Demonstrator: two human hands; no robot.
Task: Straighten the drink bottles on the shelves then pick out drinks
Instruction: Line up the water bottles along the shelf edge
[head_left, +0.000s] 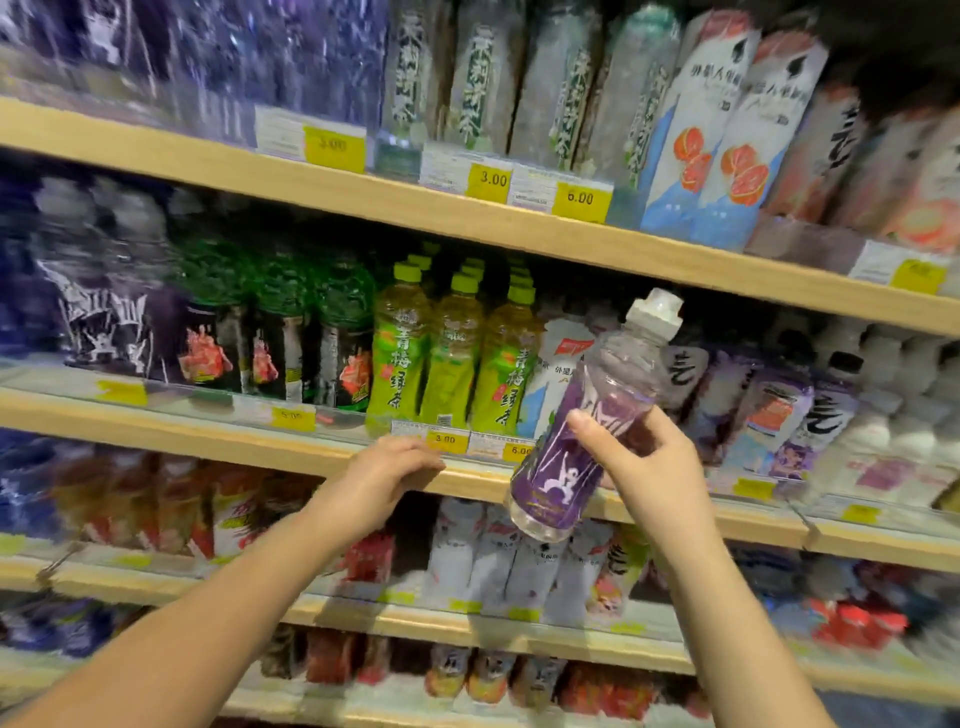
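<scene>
The wooden shelf (208, 431) before you carries green tea bottles (452, 358). The purple bottle (587, 415) tilts just in front of its edge, your right hand (649, 467) gripping its middle with curled fingers; your left hand (384, 478) lies on that edge, fingers relaxed.

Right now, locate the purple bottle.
Head view, right of centre: the right hand holds the purple bottle tilted beside the green tea bottles.
</scene>
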